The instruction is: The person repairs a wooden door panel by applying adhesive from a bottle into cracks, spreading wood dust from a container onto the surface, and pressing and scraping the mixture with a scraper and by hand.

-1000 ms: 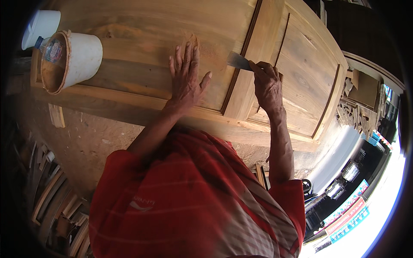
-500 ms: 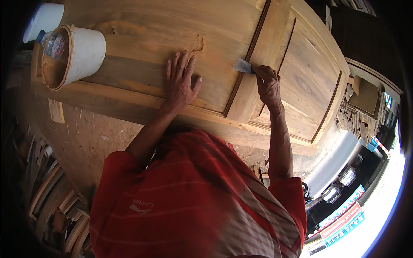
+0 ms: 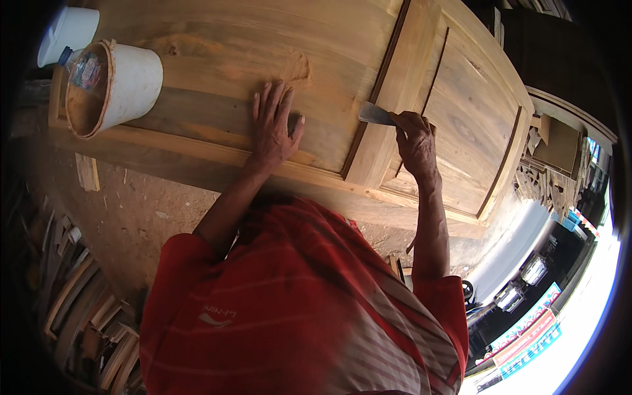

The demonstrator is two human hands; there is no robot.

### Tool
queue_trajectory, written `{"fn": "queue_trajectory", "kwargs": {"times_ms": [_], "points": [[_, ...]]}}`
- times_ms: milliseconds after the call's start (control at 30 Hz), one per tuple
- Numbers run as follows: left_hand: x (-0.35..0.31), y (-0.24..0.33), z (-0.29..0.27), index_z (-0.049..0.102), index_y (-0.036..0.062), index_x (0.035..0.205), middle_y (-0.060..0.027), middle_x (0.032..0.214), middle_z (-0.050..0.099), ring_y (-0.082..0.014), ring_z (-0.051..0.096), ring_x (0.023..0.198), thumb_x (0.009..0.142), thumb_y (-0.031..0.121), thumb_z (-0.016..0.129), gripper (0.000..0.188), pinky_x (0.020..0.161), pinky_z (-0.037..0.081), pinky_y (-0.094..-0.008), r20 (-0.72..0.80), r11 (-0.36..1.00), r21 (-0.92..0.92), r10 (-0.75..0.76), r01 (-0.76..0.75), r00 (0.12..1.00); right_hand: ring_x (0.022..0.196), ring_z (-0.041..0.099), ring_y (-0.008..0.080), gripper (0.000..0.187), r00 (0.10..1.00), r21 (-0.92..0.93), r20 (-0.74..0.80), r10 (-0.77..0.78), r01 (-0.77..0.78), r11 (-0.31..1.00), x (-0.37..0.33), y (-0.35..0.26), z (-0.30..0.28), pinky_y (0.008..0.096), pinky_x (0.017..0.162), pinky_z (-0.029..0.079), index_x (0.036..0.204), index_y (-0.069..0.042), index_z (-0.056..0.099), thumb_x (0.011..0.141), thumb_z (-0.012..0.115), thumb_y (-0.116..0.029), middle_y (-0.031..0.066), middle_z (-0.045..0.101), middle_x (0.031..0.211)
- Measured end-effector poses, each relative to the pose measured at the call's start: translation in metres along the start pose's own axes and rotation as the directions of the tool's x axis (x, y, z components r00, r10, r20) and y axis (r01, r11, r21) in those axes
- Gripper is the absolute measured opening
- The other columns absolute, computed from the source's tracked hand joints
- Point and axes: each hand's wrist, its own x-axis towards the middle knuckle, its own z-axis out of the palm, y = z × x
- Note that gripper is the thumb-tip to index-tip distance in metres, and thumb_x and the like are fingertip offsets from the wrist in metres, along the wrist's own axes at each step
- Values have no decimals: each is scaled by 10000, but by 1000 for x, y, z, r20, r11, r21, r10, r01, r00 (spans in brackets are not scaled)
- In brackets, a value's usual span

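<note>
A large panelled wooden door (image 3: 217, 72) lies flat in front of me. My left hand (image 3: 271, 135) rests on its wide panel with the fingers spread, holding nothing. Just beyond those fingertips is a rough patch of tan filler or dust (image 3: 299, 68). In my right hand (image 3: 416, 141) is a putty knife (image 3: 376, 114), gripped at the handle end, which the fingers mostly hide. Its flat metal blade points left, over the dark groove beside the cross rail (image 3: 395, 92). Whether the blade touches the wood I cannot tell.
A dirty white bucket (image 3: 135, 85) stands on the door at the left, with a clear plastic bottle (image 3: 85, 69) in its mouth. Behind it is another white bucket (image 3: 74, 29). Curved wood pieces (image 3: 72, 289) pile up at the lower left; wood scraps (image 3: 543, 181) lie at the right.
My right hand has shifted slightly right and nearer me, and the putty knife's blade now lies flatter. My left hand has moved only a little to the left.
</note>
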Motion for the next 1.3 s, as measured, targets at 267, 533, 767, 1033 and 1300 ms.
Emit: {"fn": "queue_trajectory", "kwargs": {"times_ms": [267,533,767,1033,1300], "points": [[-2,-3,2,487,-12,1495,-228,1595,419,-454,346,1516,921,230,729,669,1249,229,-628,10,1000,10,15,-15,1000,1070,661,320,269,997,188,-42,66,-57,981,-5,3,31,469,954,471,1191,-131,779,954,677,-52,78,728,1131],[-4,-5,1,505,-16,1477,-223,1577,443,-448,361,1508,916,217,733,649,1246,240,-631,-15,1000,-15,9,-9,1000,1054,663,302,295,995,98,-74,70,-62,993,-8,-7,22,461,908,492,1233,-141,759,960,678,-64,76,727,1117],[-3,-5,1,523,-15,1451,-220,1561,460,-437,373,1505,912,210,738,623,1239,260,-634,-55,1000,-26,10,-12,998,1064,659,323,296,993,176,-107,59,-39,984,0,-10,48,467,924,502,1222,-121,755,941,692,-51,103,718,1145],[-8,-25,-24,527,0,1455,-212,1533,488,-486,404,1457,902,163,736,614,1187,334,-644,-158,988,-153,-26,2,987,1054,678,309,298,991,63,-132,28,-20,998,9,-30,31,438,932,521,1231,-94,765,948,691,-35,108,733,1145],[-12,-87,-62,517,11,1467,-205,1539,497,-451,414,1467,935,174,701,586,1191,303,-641,-216,988,104,-91,116,972,1080,646,331,307,994,155,-108,-23,39,987,21,-37,60,474,948,491,1236,-126,749,941,684,-70,100,708,1162]]}}
